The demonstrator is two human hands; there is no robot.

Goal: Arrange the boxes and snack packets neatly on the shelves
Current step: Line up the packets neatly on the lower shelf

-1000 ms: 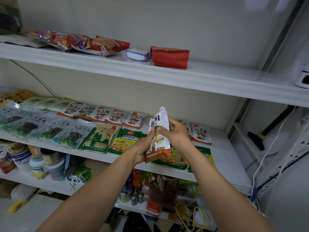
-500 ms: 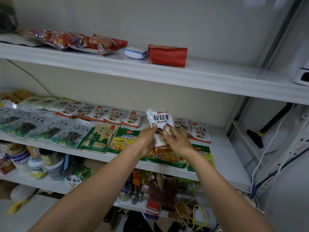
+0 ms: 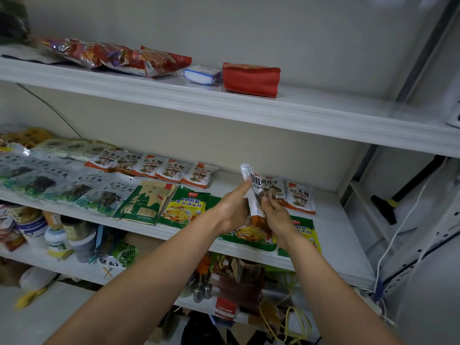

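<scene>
A white-and-orange mushroom seasoning packet (image 3: 254,195) stands tilted on edge between both my hands, above the middle shelf (image 3: 333,235). My left hand (image 3: 234,210) touches its left side with straightened fingers near the top. My right hand (image 3: 276,215) grips its lower right part. Behind it lie two matching packets (image 3: 298,197) on the shelf's right. A row of several same packets (image 3: 159,169) lies at the back left. Green-yellow seasoning packets (image 3: 184,207) lie along the front edge.
The top shelf (image 3: 311,113) carries red snack bags (image 3: 129,58), a small white-blue pack (image 3: 202,74) and a red pouch (image 3: 251,78). Jars and tubs (image 3: 49,232) fill the lower shelf at left. Cables (image 3: 403,225) hang at the right.
The packet moved forward and to the right, toward the two matching packets, and turned on edge. My left hand's fingers straightened along its side.
</scene>
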